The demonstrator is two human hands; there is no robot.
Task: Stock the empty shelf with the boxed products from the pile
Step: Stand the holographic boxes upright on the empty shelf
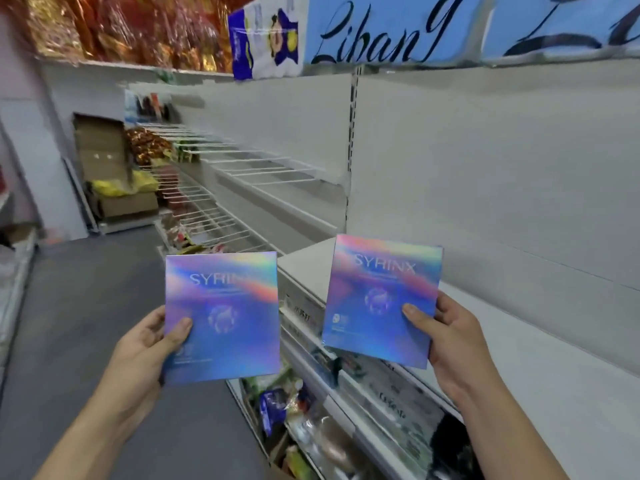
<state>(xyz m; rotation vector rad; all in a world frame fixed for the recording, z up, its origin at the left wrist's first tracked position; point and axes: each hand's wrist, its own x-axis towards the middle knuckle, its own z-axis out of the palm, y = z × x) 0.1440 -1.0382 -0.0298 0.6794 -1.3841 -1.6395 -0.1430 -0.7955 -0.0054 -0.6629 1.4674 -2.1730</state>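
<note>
Left box (221, 317) gripped by left hand (145, 351); right box (381, 299) by right hand (450, 341), outer edges.

Blue script sign (384, 29) high above right hand (450, 344). Red-gold foil packs (121, 26) high above left hand (145, 351). Cardboard cartons (104, 157) and yellow bag (121, 185) far beyond left hand. Grey floor (86, 306) left of it. Mixed packets (277, 407) low between both hands.

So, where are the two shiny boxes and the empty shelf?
left SYRINX box (225, 317), head view, middle of its front face.
right SYRINX box (377, 299), head view, middle of its front face.
empty shelf (554, 375), head view, bare white top.
</note>
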